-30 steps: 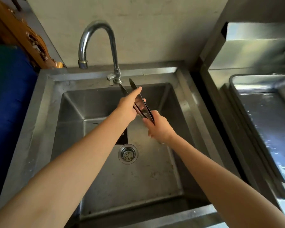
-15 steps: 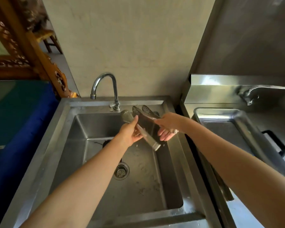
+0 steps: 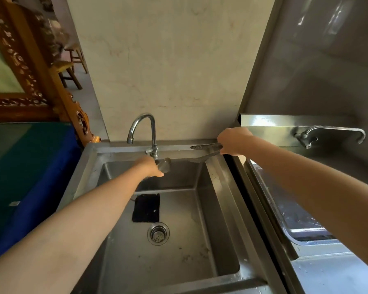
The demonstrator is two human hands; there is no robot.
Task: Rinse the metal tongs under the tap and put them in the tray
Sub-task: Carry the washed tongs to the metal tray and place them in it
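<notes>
**A:** Head view, the only one you are getting. Where are the tongs (image 3: 206,152) sitting against your hands?

**B:** Your right hand (image 3: 235,142) is clenching around their handle end, over the back right corner of the sink (image 3: 219,187), just beside the rim. The two spoon-shaped tips are pointing left, toward the tap (image 3: 146,132), and are standing apart from each other, one above the other. So the long axis is running roughly along the sink's back edge, tilting a little downward toward the basin.

**A:** And your left hand (image 3: 152,167)?

**B:** It is hovering at the back edge of the basin, just below the tap's base, and is curling around something greyish and blurred. You cannot tell what that is from this view. It is not touching the tongs.

**A:** Which way is the tray (image 3: 293,235) lying?

**B:** To your right, past the sink's right rim, on the neighbouring counter. Your right forearm is crossing over its near part, so much of it is hiding. The right hand is clearly the nearer one, and it is already carrying the tongs.

**A:** No water is showing at the spout.

**B:** Agreed. Judging by that, you are probably heading for the tray: swinging the handle end rightward and lowering the tongs lengthwise along the tray's long side.
</notes>
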